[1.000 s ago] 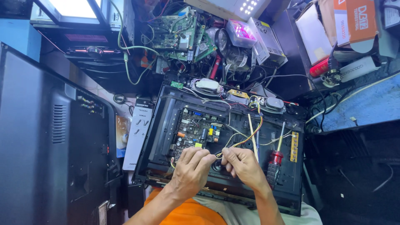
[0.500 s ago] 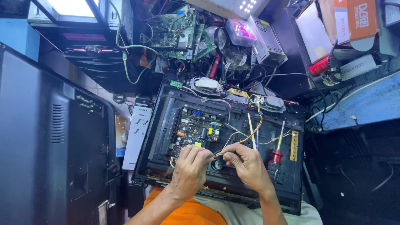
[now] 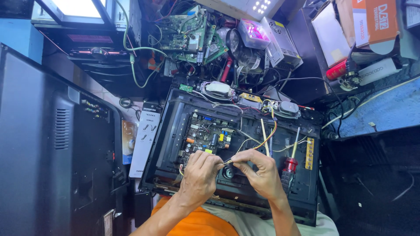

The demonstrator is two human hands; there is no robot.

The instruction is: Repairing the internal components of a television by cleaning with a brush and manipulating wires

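i see both hands pinching thin wires (image 3: 258,142): left hand (image 3: 199,175), right hand (image 3: 260,172). a red screwdriver (image 3: 289,164) lies just right of my right hand, a green board (image 3: 205,137) just above my left.

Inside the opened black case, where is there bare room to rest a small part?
A bare black strip lies between the circuit board and the case left wall. The middle is crowded: left hand, right hand, wires, red-handled screwdriver. Above the case is clutter.
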